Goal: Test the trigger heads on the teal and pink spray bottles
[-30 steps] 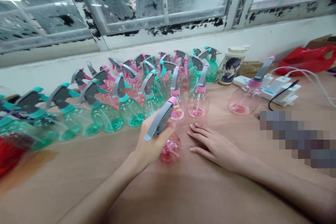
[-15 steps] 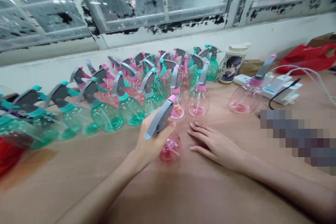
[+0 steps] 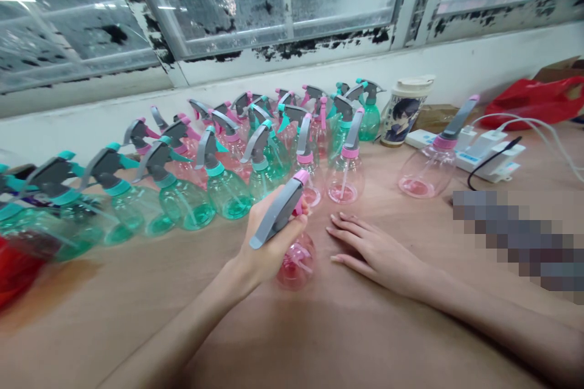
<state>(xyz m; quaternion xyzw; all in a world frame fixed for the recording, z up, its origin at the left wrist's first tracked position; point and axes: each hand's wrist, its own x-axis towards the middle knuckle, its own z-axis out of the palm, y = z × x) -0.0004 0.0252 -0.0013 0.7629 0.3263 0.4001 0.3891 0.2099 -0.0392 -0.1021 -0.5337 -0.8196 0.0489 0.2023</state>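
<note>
My left hand (image 3: 267,243) is wrapped around the neck of a pink spray bottle (image 3: 296,267) in front of me. The bottle's grey and pink trigger head (image 3: 279,209) sticks up above my fingers, and its clear pink body rests on the table. My fingers hide most of the collar and part of the trigger. To the right of that bottle, my right hand (image 3: 365,249) lies flat on the table with its fingers stretched out, holding nothing. Just beyond my hands stands another pink spray bottle (image 3: 345,179).
Several green spray bottles (image 3: 187,203) and pink ones fill the table's left and back. One pink bottle (image 3: 426,170) stands at the right, by a power strip (image 3: 483,158) with cables. A printed cup (image 3: 404,112) and red bags (image 3: 531,103) are also there.
Almost nothing differs. The trigger head in my left hand sits very slightly lower and further right, with a little more of the pink trigger showing. My right hand has stayed still.
</note>
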